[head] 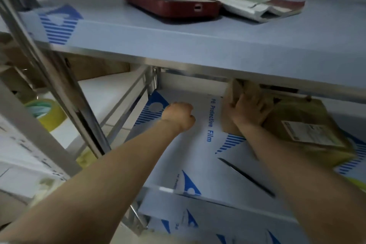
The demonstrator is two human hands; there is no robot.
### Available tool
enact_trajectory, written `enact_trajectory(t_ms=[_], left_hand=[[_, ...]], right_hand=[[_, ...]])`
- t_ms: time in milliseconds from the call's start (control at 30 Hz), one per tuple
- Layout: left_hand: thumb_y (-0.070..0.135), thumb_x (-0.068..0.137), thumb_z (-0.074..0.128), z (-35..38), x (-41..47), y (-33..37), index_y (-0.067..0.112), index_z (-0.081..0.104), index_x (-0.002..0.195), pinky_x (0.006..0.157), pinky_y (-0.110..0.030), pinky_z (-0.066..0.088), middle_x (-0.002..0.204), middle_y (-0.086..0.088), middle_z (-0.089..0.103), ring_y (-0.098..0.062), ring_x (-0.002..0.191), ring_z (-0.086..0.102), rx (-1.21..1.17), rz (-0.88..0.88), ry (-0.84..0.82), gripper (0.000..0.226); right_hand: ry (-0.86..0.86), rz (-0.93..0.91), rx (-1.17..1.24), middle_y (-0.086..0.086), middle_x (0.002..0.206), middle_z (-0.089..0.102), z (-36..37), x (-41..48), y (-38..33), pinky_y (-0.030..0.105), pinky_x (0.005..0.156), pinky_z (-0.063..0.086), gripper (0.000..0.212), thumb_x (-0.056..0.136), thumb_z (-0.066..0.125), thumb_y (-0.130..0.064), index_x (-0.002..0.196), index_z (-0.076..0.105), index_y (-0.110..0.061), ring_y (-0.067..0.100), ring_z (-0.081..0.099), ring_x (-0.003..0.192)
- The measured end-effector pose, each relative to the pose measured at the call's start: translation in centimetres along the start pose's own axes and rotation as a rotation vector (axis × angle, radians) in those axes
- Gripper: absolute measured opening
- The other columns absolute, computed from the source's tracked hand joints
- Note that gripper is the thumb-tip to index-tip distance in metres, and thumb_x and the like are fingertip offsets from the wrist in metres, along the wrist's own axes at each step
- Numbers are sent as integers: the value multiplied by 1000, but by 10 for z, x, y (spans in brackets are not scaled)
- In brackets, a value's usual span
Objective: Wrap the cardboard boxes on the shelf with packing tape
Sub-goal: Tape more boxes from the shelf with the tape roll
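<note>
The small brown cardboard box [227,125] sits far back on the middle shelf [188,164]. The right hand [249,111] has its grip clamped on its edge. The left hand [179,117] is curled; whether it holds anything cannot be told. The box looks light and a bit soft, so holding both sides seems best.

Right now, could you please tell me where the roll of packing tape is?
In the head view, the roll of packing tape sits far left, behind the slanted metal shelf post, well left of the left hand.
</note>
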State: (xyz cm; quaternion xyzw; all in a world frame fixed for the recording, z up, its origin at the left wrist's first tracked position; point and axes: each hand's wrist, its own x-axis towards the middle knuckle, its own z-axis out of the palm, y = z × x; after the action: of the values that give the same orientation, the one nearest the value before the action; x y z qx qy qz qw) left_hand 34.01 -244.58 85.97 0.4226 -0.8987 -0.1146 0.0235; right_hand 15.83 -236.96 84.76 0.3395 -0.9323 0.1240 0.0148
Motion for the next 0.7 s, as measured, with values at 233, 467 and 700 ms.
enact_trajectory(t_ms=[233, 467, 700], left_hand=[[24, 94, 47, 2, -20, -8, 6, 55, 128, 95, -38, 47, 129, -15, 57, -32, 117, 52, 8, 5, 21, 39], [26, 96, 47, 3, -52, -21, 8, 49, 136, 102, -35, 42, 137, -12, 52, -29, 125, 48, -161, -127, 8, 44], [22, 102, 33, -13, -58, -31, -6, 54, 123, 88, -36, 43, 124, -26, 56, -37, 109, 54, -764, -380, 200, 41]], right_hand=[[40, 92, 209, 22, 152, 20, -7, -4, 4, 59, 112, 12, 94, 79, 60, -61, 148, 20, -12, 42, 16, 140], [162, 116, 910, 8, 124, 55, -27, -22, -13, 46, 100, 41, 53, 71, 50, -61, 106, 58, -23, 29, 51, 116], [-29, 279, 1338, -6, 98, 55, -40, -69, -13, 33, 83, 46, 32, 82, 65, -42, 102, 51, -21, 17, 53, 95]])
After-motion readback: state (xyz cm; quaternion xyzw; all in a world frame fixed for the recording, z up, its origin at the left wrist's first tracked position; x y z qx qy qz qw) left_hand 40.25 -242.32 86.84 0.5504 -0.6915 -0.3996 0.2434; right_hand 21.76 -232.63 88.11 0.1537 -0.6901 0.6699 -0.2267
